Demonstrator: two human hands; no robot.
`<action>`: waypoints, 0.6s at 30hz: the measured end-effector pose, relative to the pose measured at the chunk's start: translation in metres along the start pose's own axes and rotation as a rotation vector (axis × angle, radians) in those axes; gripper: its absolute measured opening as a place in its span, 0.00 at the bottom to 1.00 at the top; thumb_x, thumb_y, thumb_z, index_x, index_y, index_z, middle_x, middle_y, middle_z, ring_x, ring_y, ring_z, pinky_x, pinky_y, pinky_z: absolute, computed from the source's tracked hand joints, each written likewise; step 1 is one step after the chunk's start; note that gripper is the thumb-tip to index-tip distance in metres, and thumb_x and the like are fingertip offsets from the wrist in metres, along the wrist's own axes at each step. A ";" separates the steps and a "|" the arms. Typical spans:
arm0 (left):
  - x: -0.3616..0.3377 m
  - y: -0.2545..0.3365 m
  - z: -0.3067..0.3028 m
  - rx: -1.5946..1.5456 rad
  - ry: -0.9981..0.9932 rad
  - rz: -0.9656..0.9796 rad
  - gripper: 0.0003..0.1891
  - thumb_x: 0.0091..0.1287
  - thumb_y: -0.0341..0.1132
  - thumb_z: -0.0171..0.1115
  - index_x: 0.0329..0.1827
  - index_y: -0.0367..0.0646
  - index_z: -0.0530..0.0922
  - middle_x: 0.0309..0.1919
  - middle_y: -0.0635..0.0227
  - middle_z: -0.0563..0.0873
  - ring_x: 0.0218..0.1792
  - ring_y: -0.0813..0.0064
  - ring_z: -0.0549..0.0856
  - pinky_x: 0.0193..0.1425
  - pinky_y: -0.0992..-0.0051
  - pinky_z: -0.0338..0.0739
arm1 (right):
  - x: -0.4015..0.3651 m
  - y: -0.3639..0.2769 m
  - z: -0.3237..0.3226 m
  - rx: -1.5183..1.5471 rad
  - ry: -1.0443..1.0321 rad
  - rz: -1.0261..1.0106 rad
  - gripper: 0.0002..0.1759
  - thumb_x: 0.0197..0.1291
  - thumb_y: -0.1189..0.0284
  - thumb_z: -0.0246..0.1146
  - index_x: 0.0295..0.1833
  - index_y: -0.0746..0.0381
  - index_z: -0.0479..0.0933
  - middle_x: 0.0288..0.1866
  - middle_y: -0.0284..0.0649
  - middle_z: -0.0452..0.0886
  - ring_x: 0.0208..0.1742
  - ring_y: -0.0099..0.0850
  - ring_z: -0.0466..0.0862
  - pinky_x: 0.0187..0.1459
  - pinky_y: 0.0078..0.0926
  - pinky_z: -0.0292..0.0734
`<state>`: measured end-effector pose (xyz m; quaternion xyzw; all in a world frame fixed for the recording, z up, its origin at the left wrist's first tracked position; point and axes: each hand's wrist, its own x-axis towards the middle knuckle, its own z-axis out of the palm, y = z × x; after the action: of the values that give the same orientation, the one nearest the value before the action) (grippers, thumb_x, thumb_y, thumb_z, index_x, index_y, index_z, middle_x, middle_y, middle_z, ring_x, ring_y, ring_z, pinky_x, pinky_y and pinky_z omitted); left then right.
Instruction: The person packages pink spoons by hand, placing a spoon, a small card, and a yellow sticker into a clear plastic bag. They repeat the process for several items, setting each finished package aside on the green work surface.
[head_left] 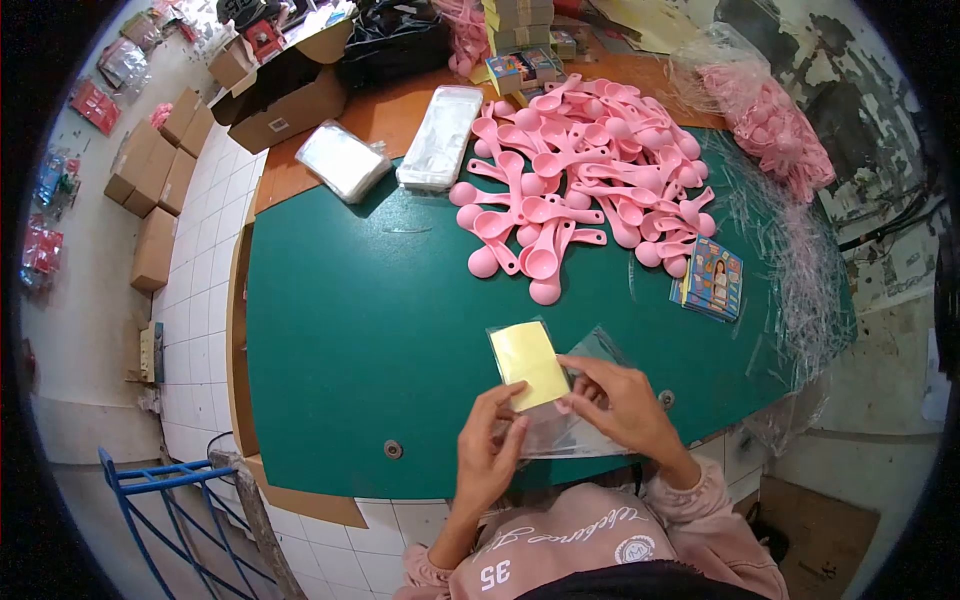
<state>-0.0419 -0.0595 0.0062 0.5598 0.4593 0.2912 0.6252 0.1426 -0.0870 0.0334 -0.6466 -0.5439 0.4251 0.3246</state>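
A plain yellow card (526, 360) lies inside a clear plastic bag (542, 425) at the near edge of the green table. My left hand (489, 440) is closed at the bag's lower left, its index fingertip against the card's corner. On the other side, my right hand (622, 403) pinches the bag along the card's right edge. More clear plastic (600, 345) lies under and behind my right hand. Beyond them spreads a heap of pink plastic measuring spoons (590, 165). To the right sits a small stack of printed cards (713, 280).
Two stacks of clear bags (440, 135) (343, 162) lie at the back left beside an open cardboard box (285, 105). A bag of pink spoons (765, 125) and crumpled plastic wrap (790, 270) line the right side. A blue metal frame (170, 475) stands on the floor left.
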 end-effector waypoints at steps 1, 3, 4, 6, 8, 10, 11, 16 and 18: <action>0.003 0.003 -0.005 0.052 0.047 0.073 0.17 0.61 0.22 0.56 0.54 0.39 0.71 0.44 0.68 0.76 0.36 0.83 0.75 0.33 0.85 0.73 | 0.007 0.001 -0.004 0.000 0.006 0.003 0.17 0.54 0.74 0.62 0.51 0.65 0.72 0.32 0.44 0.78 0.32 0.32 0.82 0.31 0.27 0.77; 0.012 0.007 -0.023 0.142 0.143 0.162 0.20 0.61 0.23 0.56 0.58 0.40 0.71 0.52 0.66 0.75 0.39 0.81 0.75 0.34 0.84 0.73 | 0.030 0.009 -0.013 -0.378 0.150 -0.294 0.17 0.53 0.76 0.59 0.51 0.63 0.72 0.38 0.45 0.76 0.40 0.39 0.78 0.39 0.33 0.75; 0.018 0.007 -0.037 0.181 0.197 0.179 0.22 0.61 0.23 0.55 0.60 0.40 0.70 0.55 0.66 0.75 0.39 0.81 0.74 0.35 0.84 0.72 | 0.045 0.010 -0.018 -0.444 0.196 -0.348 0.17 0.52 0.78 0.58 0.50 0.63 0.72 0.40 0.45 0.75 0.43 0.41 0.76 0.42 0.35 0.73; 0.031 0.006 -0.070 0.384 0.338 0.210 0.22 0.62 0.26 0.55 0.61 0.42 0.69 0.56 0.64 0.74 0.46 0.75 0.76 0.49 0.76 0.72 | 0.082 0.014 -0.031 -0.569 0.277 -0.528 0.17 0.48 0.79 0.57 0.48 0.61 0.73 0.42 0.43 0.75 0.47 0.42 0.74 0.46 0.36 0.71; 0.038 0.022 -0.082 0.540 0.445 0.277 0.20 0.63 0.27 0.54 0.60 0.42 0.70 0.56 0.62 0.74 0.48 0.73 0.76 0.50 0.74 0.72 | 0.118 0.025 -0.040 -0.625 0.313 -0.660 0.17 0.47 0.79 0.56 0.47 0.60 0.73 0.42 0.41 0.75 0.48 0.40 0.74 0.47 0.35 0.71; 0.037 0.047 -0.081 0.699 0.552 0.337 0.19 0.63 0.28 0.54 0.58 0.41 0.71 0.56 0.60 0.74 0.50 0.71 0.77 0.51 0.73 0.72 | 0.141 0.036 -0.043 -0.809 0.295 -0.786 0.16 0.46 0.78 0.56 0.44 0.59 0.74 0.42 0.37 0.75 0.49 0.37 0.73 0.47 0.35 0.70; 0.032 0.065 -0.070 0.511 0.386 0.412 0.15 0.63 0.29 0.55 0.54 0.39 0.73 0.54 0.59 0.75 0.52 0.69 0.76 0.53 0.71 0.71 | 0.145 0.037 -0.044 -0.805 0.292 -0.792 0.16 0.46 0.78 0.56 0.44 0.59 0.74 0.42 0.37 0.75 0.49 0.37 0.73 0.47 0.35 0.70; 0.002 0.130 -0.031 0.266 -0.648 0.549 0.09 0.61 0.37 0.61 0.34 0.40 0.80 0.30 0.66 0.83 0.32 0.71 0.84 0.35 0.76 0.77 | 0.137 0.038 -0.043 -0.833 0.264 -0.771 0.15 0.43 0.78 0.60 0.41 0.58 0.75 0.41 0.35 0.75 0.47 0.35 0.73 0.47 0.33 0.69; -0.005 0.130 -0.009 0.268 -0.697 0.873 0.06 0.56 0.35 0.65 0.26 0.43 0.80 0.19 0.71 0.79 0.18 0.75 0.77 0.21 0.77 0.70 | 0.126 0.036 -0.044 -0.821 0.268 -0.754 0.15 0.43 0.78 0.61 0.41 0.59 0.75 0.41 0.35 0.74 0.46 0.36 0.73 0.47 0.33 0.69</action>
<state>-0.0322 -0.0339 0.1340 0.8349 -0.0148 0.2598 0.4849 0.2035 0.0313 -0.0043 -0.5294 -0.8114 -0.0519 0.2422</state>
